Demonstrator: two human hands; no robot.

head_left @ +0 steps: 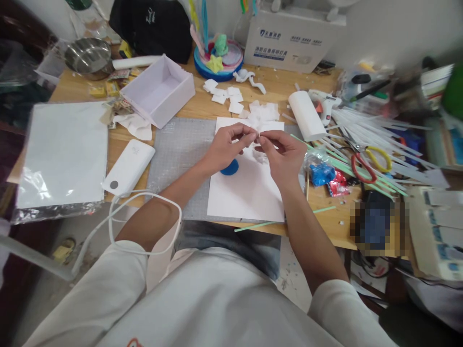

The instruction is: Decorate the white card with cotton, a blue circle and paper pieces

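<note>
Over a white paper sheet (246, 197), my left hand (233, 144) and my right hand (284, 152) meet fingertip to fingertip. Both are closed in a pinch on something small and whitish between them, too small to make out. A flat blue disc (229, 167) lies on the sheet beside my left hand, partly covered by it. Beneath my right hand are pale scraps that I cannot see clearly. Beyond the fingers lie torn white tissue pieces (264, 112). The sheet rests on a grey cutting mat (181, 164).
A lilac box (164, 91) and a white power bank (129, 166) stand left. To the right are a white roll (306, 115), a glue gun (327, 106), scissors (363, 167) and many plastic sticks (361, 125). A looped white cable (179, 226) crosses my left arm.
</note>
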